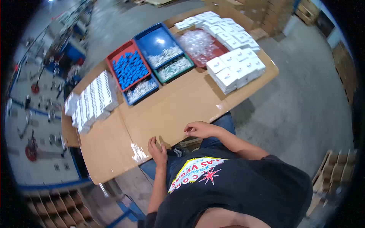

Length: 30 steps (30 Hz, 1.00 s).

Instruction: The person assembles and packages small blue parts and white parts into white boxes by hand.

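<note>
My left hand rests at the near edge of the cardboard-covered table, its fingers spread and nothing in them. To its right, my right hand lies over the same edge with fingers loosely bent and a small gap between them. No object shows in it, though the palm side is hidden. Neither hand touches any of the parts. Beyond them stand a red tray of blue pieces and a small blue tray of whitish pieces.
White boxes stand in rows at the left and in stacks at the right. A large blue tray, a green tray of small bags and a red tray of clear plastic sit at the back. Cardboard dividers stand on the floor.
</note>
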### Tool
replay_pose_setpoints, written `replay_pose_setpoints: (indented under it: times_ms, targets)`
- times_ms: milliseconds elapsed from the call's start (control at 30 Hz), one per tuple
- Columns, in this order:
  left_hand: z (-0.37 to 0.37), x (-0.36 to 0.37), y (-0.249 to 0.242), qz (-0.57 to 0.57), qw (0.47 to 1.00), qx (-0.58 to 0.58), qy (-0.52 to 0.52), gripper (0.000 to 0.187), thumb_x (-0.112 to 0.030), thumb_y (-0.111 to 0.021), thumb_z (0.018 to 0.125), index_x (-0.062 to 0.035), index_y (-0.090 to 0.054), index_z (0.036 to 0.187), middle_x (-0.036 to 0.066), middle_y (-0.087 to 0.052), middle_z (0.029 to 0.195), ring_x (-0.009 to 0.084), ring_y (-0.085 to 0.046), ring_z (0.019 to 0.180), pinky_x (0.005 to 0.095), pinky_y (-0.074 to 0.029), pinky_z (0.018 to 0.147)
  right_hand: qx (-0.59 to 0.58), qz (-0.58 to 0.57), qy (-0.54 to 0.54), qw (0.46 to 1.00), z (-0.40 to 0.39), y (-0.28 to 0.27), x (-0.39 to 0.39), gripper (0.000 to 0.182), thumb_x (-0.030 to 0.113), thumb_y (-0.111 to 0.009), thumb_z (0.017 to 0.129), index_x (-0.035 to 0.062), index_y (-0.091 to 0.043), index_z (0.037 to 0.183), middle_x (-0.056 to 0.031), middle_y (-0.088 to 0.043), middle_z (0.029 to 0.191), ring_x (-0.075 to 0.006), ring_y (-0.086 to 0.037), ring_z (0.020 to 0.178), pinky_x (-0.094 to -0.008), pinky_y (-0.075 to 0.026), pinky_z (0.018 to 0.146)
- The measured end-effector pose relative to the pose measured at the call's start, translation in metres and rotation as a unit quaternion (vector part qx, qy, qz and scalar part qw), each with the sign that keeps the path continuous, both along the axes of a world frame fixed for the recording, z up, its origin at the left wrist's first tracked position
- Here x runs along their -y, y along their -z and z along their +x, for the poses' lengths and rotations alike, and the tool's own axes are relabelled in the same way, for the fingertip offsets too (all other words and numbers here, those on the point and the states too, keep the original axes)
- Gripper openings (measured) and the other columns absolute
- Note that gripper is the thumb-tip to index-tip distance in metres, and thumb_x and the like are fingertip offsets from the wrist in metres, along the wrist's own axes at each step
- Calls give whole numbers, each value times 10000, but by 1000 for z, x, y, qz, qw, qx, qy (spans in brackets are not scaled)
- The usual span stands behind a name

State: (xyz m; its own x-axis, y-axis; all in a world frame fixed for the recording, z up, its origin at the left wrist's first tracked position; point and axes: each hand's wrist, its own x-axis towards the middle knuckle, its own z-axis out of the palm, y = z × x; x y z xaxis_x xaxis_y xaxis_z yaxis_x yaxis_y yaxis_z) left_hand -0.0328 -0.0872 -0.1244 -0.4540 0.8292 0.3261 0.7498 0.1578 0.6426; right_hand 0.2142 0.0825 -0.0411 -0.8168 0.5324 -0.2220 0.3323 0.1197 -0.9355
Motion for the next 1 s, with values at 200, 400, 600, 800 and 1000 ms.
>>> replay_pose_setpoints:
  times_ms: [200, 400, 600, 800, 1000]
  targets:
    - [-1, -4, 2, -17, 999, -16, -34, 468, -70, -644, 852, 13, -545, 1302, 195, -590, 1259, 380, -537, 1194, 479, -386, 1059, -132, -13, 125, 983, 6, -16, -30, 250, 201, -650, 989, 1, -668, 1139, -70, -710, 931, -131, -681, 815, -305, -544, 745]
    - [3, -16, 6, -33, 998, -52, -19, 467, -78, -645, 843, 10, -550, 1292, 189, -585, 1246, 369, -521, 1200, 491, -370, 1057, -169, 57, 349, 920, 70, -37, -129, 218, 156, -629, 995, -4, -674, 1137, -68, -725, 938, -116, -667, 795, -297, -541, 735]
    - [37, -51, -9, -19, 998, -16, 49, 413, -16, -616, 811, 22, -598, 1222, 199, -594, 1225, 370, -534, 1173, 476, -402, 1047, -91, 225, 506, 827, 150, -43, -198, 212, 137, -651, 963, 16, -690, 1134, -90, -746, 967, -140, -690, 838, -309, -550, 761]
    - [78, -87, -14, -24, 990, -13, 139, 423, -78, -651, 837, -35, -601, 1255, 160, -572, 1286, 340, -503, 1239, 468, -347, 1073, 42, 358, 611, 704, 229, -38, -261, 202, 153, -647, 933, 54, -697, 1102, -124, -732, 944, -260, -716, 872, -385, -553, 771]
    - [85, -104, -10, -33, 983, -47, 176, 466, -84, -676, 816, -40, -589, 1271, 167, -570, 1277, 363, -506, 1232, 485, -342, 1083, 99, 342, 630, 691, 279, -26, -357, 258, 186, -657, 913, 53, -684, 1132, -155, -723, 1021, -305, -707, 949, -401, -554, 812]
